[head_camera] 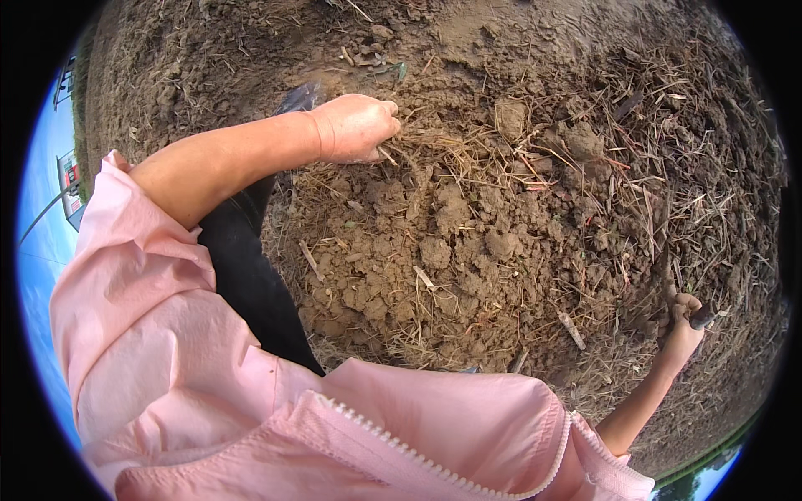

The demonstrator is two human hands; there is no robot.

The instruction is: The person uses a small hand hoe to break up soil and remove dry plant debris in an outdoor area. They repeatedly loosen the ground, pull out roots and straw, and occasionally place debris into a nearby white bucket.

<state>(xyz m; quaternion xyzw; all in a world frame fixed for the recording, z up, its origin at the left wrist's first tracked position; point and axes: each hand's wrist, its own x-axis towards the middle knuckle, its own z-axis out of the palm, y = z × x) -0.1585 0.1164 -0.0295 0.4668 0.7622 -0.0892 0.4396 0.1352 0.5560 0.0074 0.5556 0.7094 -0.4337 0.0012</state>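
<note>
My left hand is closed low over the soil at the upper middle, with a short piece of dry stalk sticking out beneath its fingers. Whatever else lies inside that fist is hidden. At the lower right my right hand grips the dark handle of a hand tool. A thin, soil-coloured part seems to run from this hand toward the ground, but its shape cannot be made out. Between the hands lies clumpy brown soil, mixed with dry straw.
Loose straw covers the ground on the right. Woody stalk pieces and soil clods lie about. Dark trousers and a muddy dark boot show beside my left arm. A building stands at the far left edge.
</note>
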